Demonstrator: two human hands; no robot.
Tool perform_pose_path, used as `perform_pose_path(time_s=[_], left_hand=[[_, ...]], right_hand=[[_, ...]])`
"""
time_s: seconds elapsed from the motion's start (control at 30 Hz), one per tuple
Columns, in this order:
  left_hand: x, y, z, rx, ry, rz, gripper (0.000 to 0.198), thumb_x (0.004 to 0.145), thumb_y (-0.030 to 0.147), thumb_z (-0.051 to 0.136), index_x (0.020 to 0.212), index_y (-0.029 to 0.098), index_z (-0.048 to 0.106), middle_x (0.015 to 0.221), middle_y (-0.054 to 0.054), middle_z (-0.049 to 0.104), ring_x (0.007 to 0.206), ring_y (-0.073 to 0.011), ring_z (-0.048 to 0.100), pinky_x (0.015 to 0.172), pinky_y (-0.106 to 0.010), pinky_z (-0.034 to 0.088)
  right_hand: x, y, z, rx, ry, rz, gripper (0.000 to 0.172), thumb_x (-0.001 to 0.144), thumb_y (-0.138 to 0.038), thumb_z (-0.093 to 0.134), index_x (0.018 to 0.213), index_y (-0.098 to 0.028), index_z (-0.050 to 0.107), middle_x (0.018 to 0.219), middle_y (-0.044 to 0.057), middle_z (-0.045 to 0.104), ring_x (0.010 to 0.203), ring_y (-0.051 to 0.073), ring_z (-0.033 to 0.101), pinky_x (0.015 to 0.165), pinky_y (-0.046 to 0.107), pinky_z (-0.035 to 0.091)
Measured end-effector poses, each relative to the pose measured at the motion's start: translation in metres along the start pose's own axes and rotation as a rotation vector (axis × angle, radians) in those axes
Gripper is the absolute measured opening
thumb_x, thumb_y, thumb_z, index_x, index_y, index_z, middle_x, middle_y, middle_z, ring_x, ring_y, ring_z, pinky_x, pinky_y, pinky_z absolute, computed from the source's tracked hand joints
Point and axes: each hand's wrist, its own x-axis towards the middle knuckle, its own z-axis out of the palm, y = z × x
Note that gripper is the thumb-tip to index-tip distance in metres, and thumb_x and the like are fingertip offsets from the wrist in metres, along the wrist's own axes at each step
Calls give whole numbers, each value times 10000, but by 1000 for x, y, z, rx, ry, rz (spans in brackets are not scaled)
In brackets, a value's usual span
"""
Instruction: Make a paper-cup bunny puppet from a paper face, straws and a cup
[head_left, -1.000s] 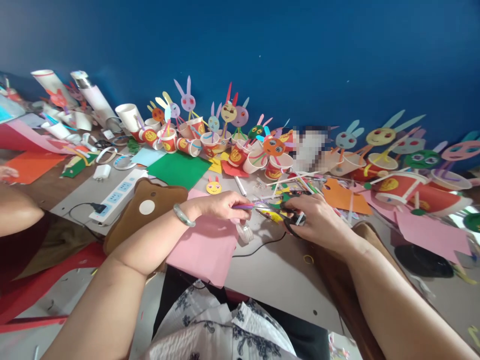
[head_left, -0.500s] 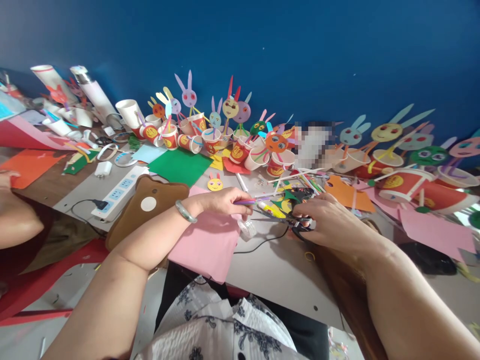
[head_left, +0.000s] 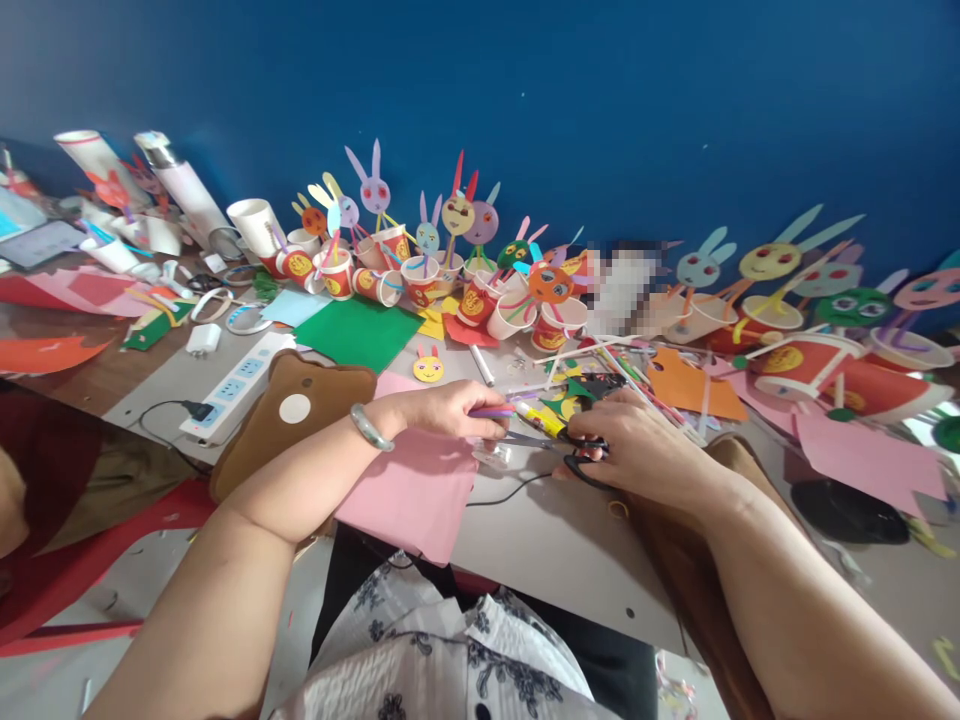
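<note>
My left hand (head_left: 459,408), with a bangle on the wrist, pinches some thin purple and pink strips (head_left: 491,411) above a pink paper sheet (head_left: 420,480). Whether these are paper or straws I cannot tell. My right hand (head_left: 637,440) grips scissors (head_left: 589,455) by their black handles. Their blades (head_left: 529,440) point left, with the tips close to my left fingers and the strips. Just behind the blades lies a yellow glue stick (head_left: 540,418). A roll of clear tape (head_left: 493,455) sits below the left fingertips, partly hidden.
Paper cups with rabbit heads (head_left: 551,284) line the blue wall. A yellow rabbit face (head_left: 428,366), a white marker (head_left: 482,365), green paper (head_left: 360,330), a power strip (head_left: 240,385) and a brown bear-shaped pad (head_left: 300,415) lie around. A black mouse (head_left: 847,510) is at right.
The scissors and my right hand have shifted left, bringing the blades nearer the strips in my left hand. At far left, another person's arm has drawn back from the table.
</note>
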Motion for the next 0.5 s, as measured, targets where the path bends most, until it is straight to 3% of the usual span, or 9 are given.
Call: perform_pose_path(time_s=[0.13, 0.5], left_hand=[[0, 0, 0, -3, -15, 8, 174, 921, 292, 600, 845, 139, 633, 825, -41, 711, 726, -107, 623, 676, -223, 441], [0, 3, -1, 34, -15, 36, 201, 910, 298, 609, 816, 130, 670, 779, -29, 688, 702, -105, 595, 654, -223, 426]], right_hand=[[0, 1, 1, -5, -100, -7, 235, 778, -365, 728, 645, -220, 600, 613, 9, 625, 641, 187, 569, 773, 354, 354], [-2, 1, 1, -39, -101, -29, 218, 777, -344, 743, 654, -222, 610, 616, 19, 621, 642, 191, 555, 754, 346, 356]])
